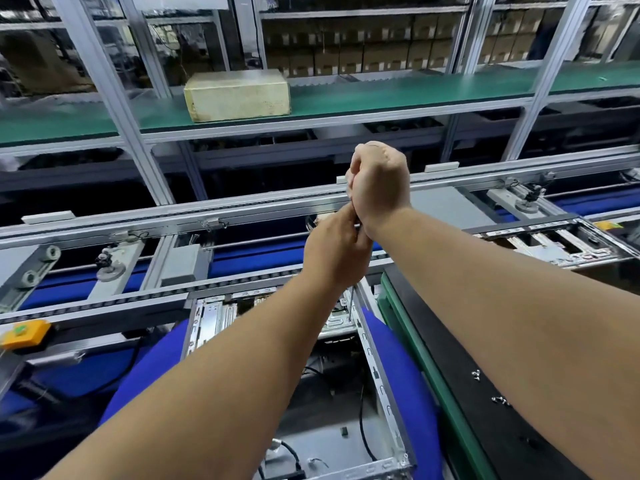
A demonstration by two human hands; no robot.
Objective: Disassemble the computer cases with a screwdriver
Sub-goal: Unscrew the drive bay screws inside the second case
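Note:
An open metal computer case (377, 372) lies on a blue pad in front of me, its inside showing black cables. A screwdriver (351, 303) stands upright with its thin shaft reaching down to the case's far right corner. My right hand (379, 181) is fisted over the top of the handle, which is hidden in the fist. Just below it, my left hand (334, 252) curls around the shaft. Both forearms stretch out over the case.
A second opened case (554, 244) sits on the conveyor at the right. Loose screws (498, 400) lie on the black mat at the right. An orange button box (24, 334) is at the left. A cardboard box (237, 95) rests on the green shelf.

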